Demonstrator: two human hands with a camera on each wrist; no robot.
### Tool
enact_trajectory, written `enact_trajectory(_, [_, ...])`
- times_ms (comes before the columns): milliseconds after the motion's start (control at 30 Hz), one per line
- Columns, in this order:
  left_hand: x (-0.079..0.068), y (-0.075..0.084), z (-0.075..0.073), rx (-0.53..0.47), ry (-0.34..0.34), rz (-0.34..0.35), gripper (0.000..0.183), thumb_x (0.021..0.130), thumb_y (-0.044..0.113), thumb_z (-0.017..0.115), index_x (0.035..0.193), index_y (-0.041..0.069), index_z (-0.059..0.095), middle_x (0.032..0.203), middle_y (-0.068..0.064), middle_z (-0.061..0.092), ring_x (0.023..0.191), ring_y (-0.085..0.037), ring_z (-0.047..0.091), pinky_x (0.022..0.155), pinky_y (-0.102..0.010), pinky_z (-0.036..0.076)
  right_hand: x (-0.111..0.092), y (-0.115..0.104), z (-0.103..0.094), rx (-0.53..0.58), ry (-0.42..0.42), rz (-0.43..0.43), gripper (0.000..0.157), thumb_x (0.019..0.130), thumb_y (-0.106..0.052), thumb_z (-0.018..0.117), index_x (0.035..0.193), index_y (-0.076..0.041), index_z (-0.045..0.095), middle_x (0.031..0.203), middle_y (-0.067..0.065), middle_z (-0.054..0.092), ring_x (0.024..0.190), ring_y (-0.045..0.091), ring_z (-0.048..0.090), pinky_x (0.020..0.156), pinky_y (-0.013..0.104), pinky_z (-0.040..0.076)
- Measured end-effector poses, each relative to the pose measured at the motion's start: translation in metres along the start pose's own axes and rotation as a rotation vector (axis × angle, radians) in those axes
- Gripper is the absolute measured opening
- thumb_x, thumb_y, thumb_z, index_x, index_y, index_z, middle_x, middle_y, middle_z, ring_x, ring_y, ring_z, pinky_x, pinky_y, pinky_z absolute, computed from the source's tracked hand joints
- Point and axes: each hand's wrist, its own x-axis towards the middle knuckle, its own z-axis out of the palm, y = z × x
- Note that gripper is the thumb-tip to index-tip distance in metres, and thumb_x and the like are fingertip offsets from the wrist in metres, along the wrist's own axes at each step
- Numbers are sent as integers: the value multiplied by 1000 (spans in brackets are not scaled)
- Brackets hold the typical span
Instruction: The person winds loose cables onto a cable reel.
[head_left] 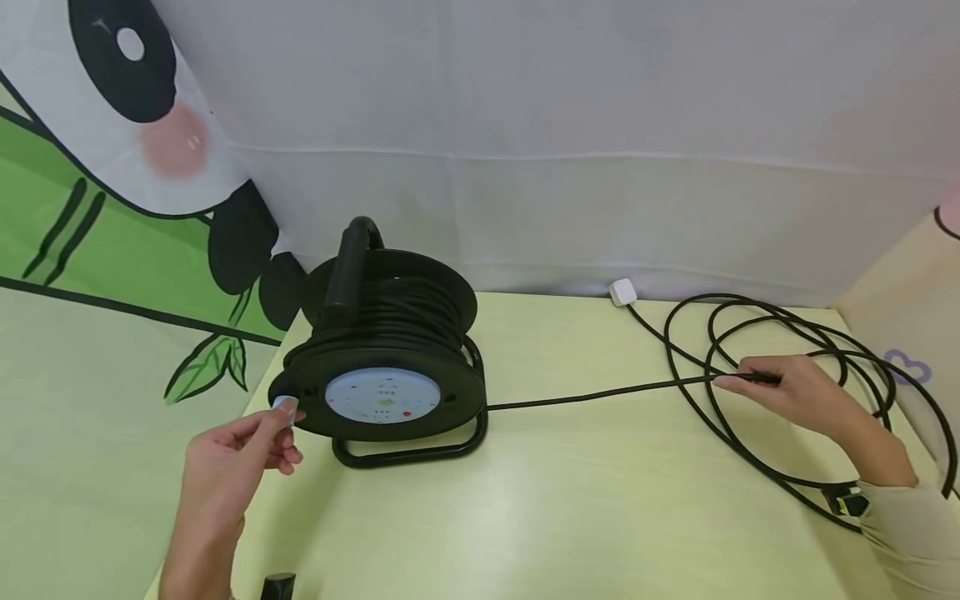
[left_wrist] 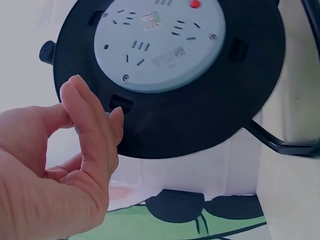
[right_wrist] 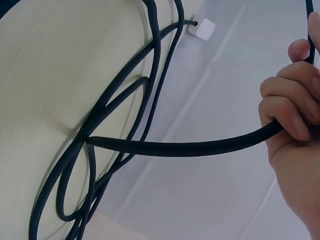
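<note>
A black cable reel (head_left: pixel 456 371) with a pale round socket panel (head_left: pixel 383 396) stands on its tube frame at the table's left. At the reel's front left rim, my left hand (head_left: pixel 232 454) pinches a small pale knob (head_left: pixel 286 406) between thumb and fingers. The fingers mostly hide this knob in the left wrist view. Far to the right, my right hand (head_left: pixel 802 396) grips the black cable (head_left: pixel 592 396), its fingers curled round it. From the reel the cable runs nearly straight to this hand. Beyond the grip it hangs down to loose coils (right_wrist: pixel 95 117).
Loose cable loops spread over the table's right side, under and around the right forearm. A white plug (head_left: pixel 622 292) lies by the back wall. The reel's carry handle (head_left: pixel 345 279) rises at its top. A black object (head_left: pixel 278 587) shows at the bottom edge of the head view.
</note>
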Motion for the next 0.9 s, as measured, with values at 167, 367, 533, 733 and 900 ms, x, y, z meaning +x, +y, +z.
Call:
enact_trajectory(167, [-3,11,5,-40,4,33,29,93,28,79,92,-1,79,64,-5,65,52,-18,66,53,-25,58,7,-5,8,7,-56,-2,33,97,-21,75,72,-25,53,62,-15,30,54,0,28,46,24,27])
enact_trajectory(367, [-7,21,12,-72,11,61,20,92,24,80,90,4,80,64,-5,65,50,-18,63,50,-25,57,15,-10,18,22,-93,-2,28,96,-22,75,75,-22,57,63,-14,33,55,1,30,47,24,28])
enact_trajectory(533, [-11,30,20,-75,3,106,17,93,20,80,90,3,80,63,-6,64,48,-18,62,47,-26,56,22,-13,28,42,-127,-17,27,97,-22,74,76,-18,59,65,-13,38,57,1,32,49,24,29])
enact_trajectory(733, [-16,43,32,8,-18,165,27,93,21,79,96,-5,76,60,-8,63,48,-19,61,47,-27,56,28,-17,40,60,-153,-20,28,99,-24,72,75,-19,58,64,-15,37,56,1,31,50,23,30])
enact_trajectory(900, [-20,51,44,111,-43,222,30,95,21,76,104,-8,73,61,-7,65,48,-19,62,49,-27,57,34,-23,49,70,-193,-70,30,99,-23,72,73,-23,55,62,-17,31,54,-1,28,49,21,29])
